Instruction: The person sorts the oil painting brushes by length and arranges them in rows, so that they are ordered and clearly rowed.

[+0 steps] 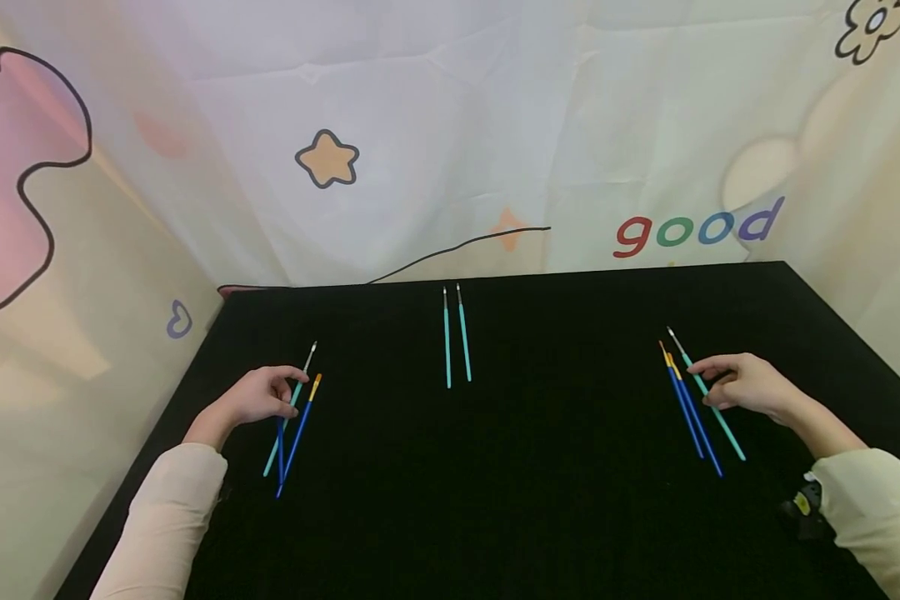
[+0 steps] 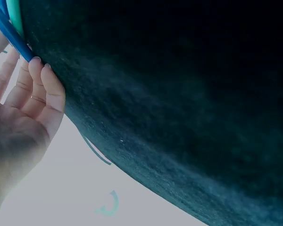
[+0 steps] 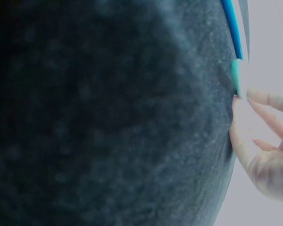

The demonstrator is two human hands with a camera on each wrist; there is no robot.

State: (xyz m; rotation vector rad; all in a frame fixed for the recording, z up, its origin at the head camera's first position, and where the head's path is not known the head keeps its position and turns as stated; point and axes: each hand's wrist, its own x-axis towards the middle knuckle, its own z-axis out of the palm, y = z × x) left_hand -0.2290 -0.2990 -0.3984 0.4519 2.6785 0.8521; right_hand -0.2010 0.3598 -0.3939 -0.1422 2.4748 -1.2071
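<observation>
At the left, my left hand bends over a small group of paintbrushes. Its thumb and fingertips pinch a blue paintbrush, whose upper part they hide. A teal paintbrush passes right by those fingertips. Another blue paintbrush with orange bristles lies just right of it. On the other side, my right hand pinches a teal paintbrush between thumb and forefinger. Two blue paintbrushes lie side by side to its left. In the right wrist view, the thumb meets the teal handle.
Two teal paintbrushes lie near the back middle of the black table, bristles pointing away. A printed curtain hangs behind and beside the table. A small dark object with a yellow spot is by the right sleeve.
</observation>
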